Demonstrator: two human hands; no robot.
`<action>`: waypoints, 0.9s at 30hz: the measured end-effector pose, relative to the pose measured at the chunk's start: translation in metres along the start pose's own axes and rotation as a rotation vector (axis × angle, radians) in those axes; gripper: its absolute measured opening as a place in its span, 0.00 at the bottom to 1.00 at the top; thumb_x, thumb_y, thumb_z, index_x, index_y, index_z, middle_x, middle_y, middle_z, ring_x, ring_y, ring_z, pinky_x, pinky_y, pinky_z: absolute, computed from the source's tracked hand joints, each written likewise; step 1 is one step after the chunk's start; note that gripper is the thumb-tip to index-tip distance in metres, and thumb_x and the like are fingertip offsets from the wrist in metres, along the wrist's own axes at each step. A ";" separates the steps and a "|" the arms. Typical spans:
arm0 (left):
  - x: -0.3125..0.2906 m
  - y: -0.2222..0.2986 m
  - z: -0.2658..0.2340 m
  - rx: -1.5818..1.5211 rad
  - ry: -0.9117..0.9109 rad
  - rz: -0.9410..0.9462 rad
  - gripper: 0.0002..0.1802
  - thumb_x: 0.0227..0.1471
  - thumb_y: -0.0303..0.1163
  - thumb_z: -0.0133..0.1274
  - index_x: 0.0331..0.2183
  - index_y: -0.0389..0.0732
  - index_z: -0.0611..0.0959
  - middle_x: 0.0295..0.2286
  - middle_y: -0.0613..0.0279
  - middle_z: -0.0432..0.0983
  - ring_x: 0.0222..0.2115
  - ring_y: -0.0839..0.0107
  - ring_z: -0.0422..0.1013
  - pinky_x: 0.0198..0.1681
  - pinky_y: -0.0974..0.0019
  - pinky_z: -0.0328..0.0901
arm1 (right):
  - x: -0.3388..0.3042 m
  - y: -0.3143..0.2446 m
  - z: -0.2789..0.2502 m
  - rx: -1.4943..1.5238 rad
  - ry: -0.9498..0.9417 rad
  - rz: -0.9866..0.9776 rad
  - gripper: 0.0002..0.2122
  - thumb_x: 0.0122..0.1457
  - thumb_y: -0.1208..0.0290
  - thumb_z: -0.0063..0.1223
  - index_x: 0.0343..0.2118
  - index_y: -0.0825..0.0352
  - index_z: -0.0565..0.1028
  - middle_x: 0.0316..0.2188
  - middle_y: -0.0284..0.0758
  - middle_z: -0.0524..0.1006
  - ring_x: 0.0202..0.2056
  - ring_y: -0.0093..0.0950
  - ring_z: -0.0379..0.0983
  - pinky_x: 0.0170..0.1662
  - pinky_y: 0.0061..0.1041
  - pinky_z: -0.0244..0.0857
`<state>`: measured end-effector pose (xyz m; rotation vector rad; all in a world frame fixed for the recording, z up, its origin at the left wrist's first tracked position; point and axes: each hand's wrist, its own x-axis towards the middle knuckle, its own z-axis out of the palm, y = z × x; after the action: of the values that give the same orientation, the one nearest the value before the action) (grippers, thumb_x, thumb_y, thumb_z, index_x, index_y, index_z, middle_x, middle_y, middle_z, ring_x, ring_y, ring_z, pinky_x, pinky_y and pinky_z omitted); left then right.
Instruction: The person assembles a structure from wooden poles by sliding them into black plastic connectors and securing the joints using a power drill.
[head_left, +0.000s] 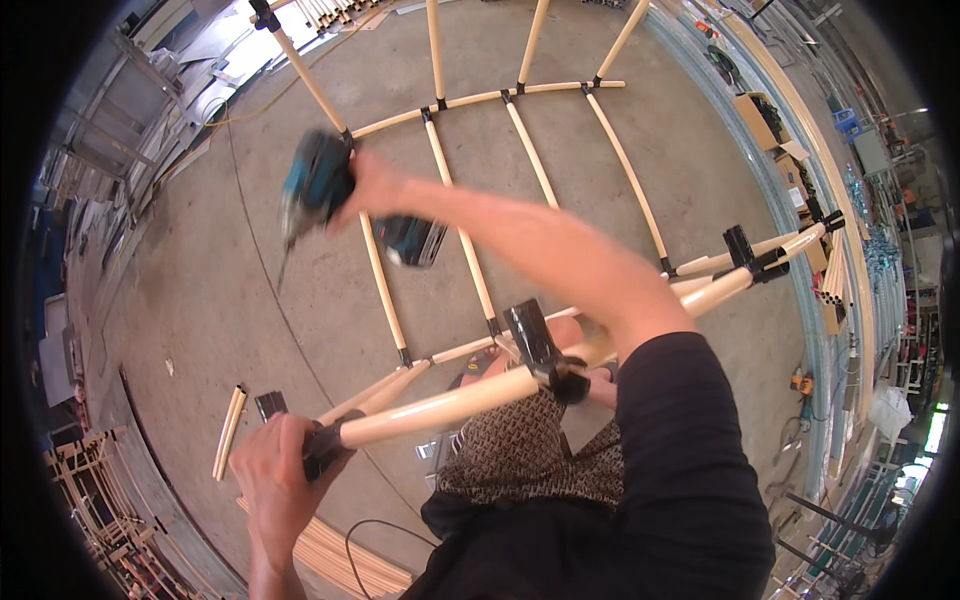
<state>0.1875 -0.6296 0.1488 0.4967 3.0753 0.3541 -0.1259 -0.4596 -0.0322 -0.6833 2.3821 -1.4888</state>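
My right hand (pixel 375 188) is closed around the handle of a teal and black cordless drill (pixel 316 182), its thin bit pointing down and left over the floor. The drill is slightly blurred, and its battery shows below my wrist. With my left hand (pixel 272 468) I grip a black pipe joint (pixel 324 448) at the left end of a tan pipe (pixel 440 408). Another black joint (pixel 540 350) sits midway along this raised pipe, which runs on to the right under my right arm. Beyond stands a frame of tan pipes (pixel 452 220) linked by black joints.
Two short tan pipes (pixel 230 432) lie on the concrete floor at left. A bundle of long pipes (pixel 345 555) and a dark cable (pixel 352 540) are near my left forearm. Cardboard boxes (pixel 757 122) line the right side; a pipe rack (pixel 105 500) stands at lower left.
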 end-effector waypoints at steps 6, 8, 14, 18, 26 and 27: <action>-0.011 -0.012 0.005 0.005 0.024 0.010 0.30 0.28 0.38 0.78 0.29 0.44 0.73 0.19 0.65 0.71 0.20 0.64 0.71 0.25 0.61 0.61 | -0.057 -0.089 -0.159 0.240 0.352 -0.216 0.24 0.40 0.67 0.79 0.42 0.66 0.81 0.36 0.31 0.82 0.38 0.23 0.75 0.46 0.25 0.70; -0.016 -0.017 0.006 -0.002 0.033 -0.011 0.30 0.29 0.42 0.77 0.30 0.45 0.74 0.19 0.65 0.72 0.20 0.64 0.72 0.25 0.60 0.63 | -0.113 -0.142 -0.203 0.153 0.498 -0.211 0.19 0.47 0.69 0.74 0.42 0.69 0.82 0.39 0.35 0.83 0.40 0.27 0.78 0.46 0.25 0.71; 0.001 0.002 -0.019 -0.049 0.053 0.115 0.29 0.39 0.46 0.73 0.38 0.41 0.78 0.33 0.59 0.80 0.34 0.61 0.77 0.43 0.61 0.68 | -0.314 -0.224 -0.257 0.019 1.227 -0.507 0.15 0.59 0.67 0.61 0.45 0.71 0.81 0.43 0.39 0.81 0.39 0.30 0.78 0.44 0.27 0.72; 0.033 0.057 -0.009 -0.003 0.126 0.402 0.28 0.47 0.43 0.68 0.46 0.39 0.79 0.42 0.52 0.78 0.43 0.57 0.75 0.49 0.55 0.65 | -0.427 -0.221 -0.201 0.243 1.518 -0.652 0.21 0.66 0.62 0.49 0.56 0.72 0.71 0.46 0.42 0.76 0.45 0.33 0.72 0.46 0.34 0.68; 0.148 0.098 0.100 -0.330 -0.184 0.259 0.20 0.57 0.39 0.58 0.43 0.31 0.81 0.33 0.41 0.80 0.38 0.42 0.75 0.42 0.50 0.67 | -0.527 -0.053 -0.104 0.633 1.501 -0.295 0.17 0.65 0.67 0.53 0.53 0.69 0.69 0.29 0.31 0.69 0.31 0.23 0.65 0.42 0.29 0.64; 0.151 0.097 0.109 -0.367 -0.154 0.263 0.20 0.57 0.38 0.57 0.44 0.31 0.81 0.32 0.40 0.79 0.38 0.42 0.75 0.43 0.50 0.67 | -0.525 -0.036 -0.093 0.666 1.487 -0.171 0.17 0.64 0.66 0.54 0.52 0.68 0.70 0.29 0.30 0.69 0.30 0.22 0.65 0.42 0.27 0.64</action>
<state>0.0783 -0.4687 0.0683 0.8610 2.7071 0.8207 0.2931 -0.1320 0.0232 0.6826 2.0956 -3.3641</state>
